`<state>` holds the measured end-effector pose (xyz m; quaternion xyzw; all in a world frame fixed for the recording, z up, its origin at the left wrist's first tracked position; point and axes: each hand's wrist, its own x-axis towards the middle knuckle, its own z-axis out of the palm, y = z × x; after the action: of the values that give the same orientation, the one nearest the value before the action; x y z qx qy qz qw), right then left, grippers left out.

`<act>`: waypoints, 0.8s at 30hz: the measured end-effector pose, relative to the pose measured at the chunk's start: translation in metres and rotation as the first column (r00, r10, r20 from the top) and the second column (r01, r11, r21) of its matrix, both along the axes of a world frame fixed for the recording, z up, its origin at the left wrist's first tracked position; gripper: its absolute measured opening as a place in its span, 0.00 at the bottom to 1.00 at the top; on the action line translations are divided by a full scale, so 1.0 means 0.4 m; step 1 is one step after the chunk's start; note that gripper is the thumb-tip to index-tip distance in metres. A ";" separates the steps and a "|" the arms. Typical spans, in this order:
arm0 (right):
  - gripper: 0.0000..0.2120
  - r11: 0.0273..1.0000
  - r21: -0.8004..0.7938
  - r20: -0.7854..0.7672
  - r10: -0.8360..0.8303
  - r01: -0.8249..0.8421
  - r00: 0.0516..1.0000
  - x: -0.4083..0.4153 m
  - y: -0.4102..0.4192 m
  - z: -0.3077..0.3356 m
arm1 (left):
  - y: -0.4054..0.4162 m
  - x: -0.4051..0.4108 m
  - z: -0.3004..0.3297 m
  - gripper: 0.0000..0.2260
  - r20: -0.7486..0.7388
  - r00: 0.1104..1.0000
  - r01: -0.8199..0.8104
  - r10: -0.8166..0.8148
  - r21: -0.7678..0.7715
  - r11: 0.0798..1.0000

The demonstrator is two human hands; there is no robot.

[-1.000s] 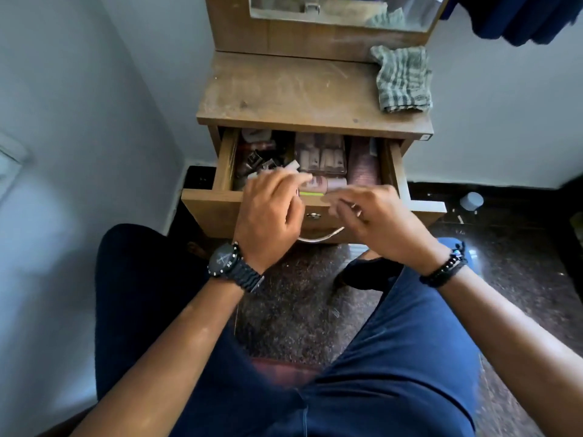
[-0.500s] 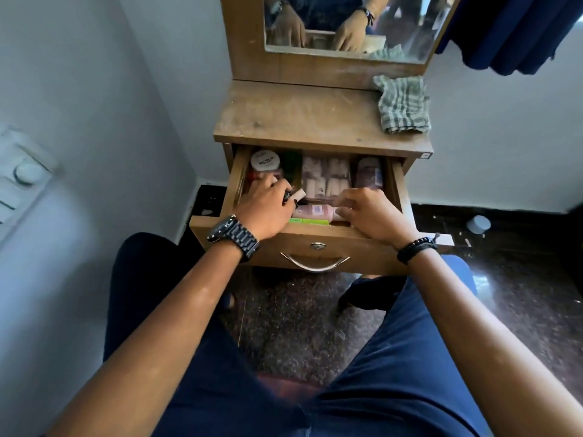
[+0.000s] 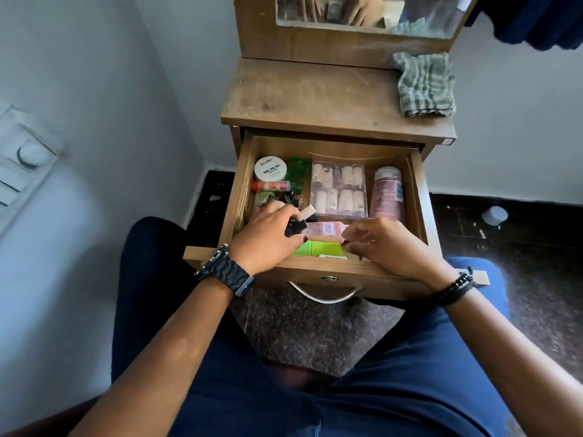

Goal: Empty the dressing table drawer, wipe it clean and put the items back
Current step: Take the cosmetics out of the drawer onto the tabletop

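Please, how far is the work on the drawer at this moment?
Done: the wooden drawer is pulled open. In hand: the left hand holds small dark items, and the right hand reaches for the pink box. Left: nearly everything. The white round nail polish jar, clear plastic case and pink bottle remain inside; the striped green cloth lies unused on top.

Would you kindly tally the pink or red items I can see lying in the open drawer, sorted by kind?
Clear case of pale pink nail tips: 1
Pink bottle: 1
Pink box: 1
Red patterned tube: 1
Total: 4, counting only what shows clearly; the hands hide part of the drawer's front.
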<state>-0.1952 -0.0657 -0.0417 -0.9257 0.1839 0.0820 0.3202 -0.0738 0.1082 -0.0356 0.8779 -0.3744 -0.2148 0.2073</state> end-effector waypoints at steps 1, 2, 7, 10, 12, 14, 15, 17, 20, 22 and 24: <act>0.11 1.000 0.007 -0.006 0.018 -0.018 1.000 0.000 0.001 -0.001 | 0.000 -0.001 0.000 0.18 -0.009 1.000 0.000 0.000 0.015 1.000; 0.11 0.999 0.014 -0.013 0.037 -0.036 0.999 0.000 0.003 -0.001 | 0.001 -0.003 -0.001 0.19 -0.010 1.000 0.000 0.000 0.030 1.000; 0.10 0.997 0.049 -0.040 0.058 -0.056 0.998 -0.004 -0.006 -0.005 | 0.006 -0.008 -0.009 0.20 0.016 1.000 -0.015 0.013 0.084 0.996; 0.14 0.992 0.063 -0.062 0.117 -0.113 0.991 0.012 0.001 0.014 | 0.002 0.004 0.005 0.21 0.007 1.000 0.005 -0.006 0.115 0.993; 0.16 0.983 0.041 -0.017 0.182 -0.181 0.983 0.042 0.017 0.033 | -0.002 0.024 0.028 0.22 -0.023 0.999 0.030 -0.027 0.111 0.993; 0.15 0.970 0.023 0.047 0.240 -0.241 0.970 0.089 0.029 0.048 | -0.010 0.058 0.061 0.22 -0.077 0.995 0.062 -0.057 0.070 0.996; 0.15 0.965 0.024 0.064 0.259 -0.261 0.964 0.118 0.029 0.050 | -0.018 0.080 0.073 0.22 -0.106 0.992 0.076 -0.071 0.049 0.996; 0.13 0.960 0.028 0.086 0.275 -0.279 0.958 0.172 0.022 0.043 | -0.038 0.121 0.081 0.21 -0.121 0.989 0.091 -0.090 0.007 0.996; 0.10 0.970 -0.012 0.129 0.242 -0.242 0.962 0.220 -0.004 0.007 | -0.068 0.165 0.049 0.15 -0.053 0.996 0.069 -0.070 -0.022 0.997; 0.09 0.974 0.003 0.139 0.225 -0.228 0.964 0.224 -0.014 -0.020 | -0.073 0.181 0.019 0.13 0.031 0.998 0.064 -0.064 0.006 0.998; 0.09 0.970 0.015 0.115 0.238 -0.241 0.965 0.220 -0.017 -0.041 | -0.069 0.185 -0.008 0.12 0.109 0.992 0.059 -0.061 0.019 0.998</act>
<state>-0.1070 -0.0725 -0.0580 -0.9396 0.0513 0.0706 0.3311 0.0004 0.0807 -0.0389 0.8783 -0.4098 -0.1753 0.1729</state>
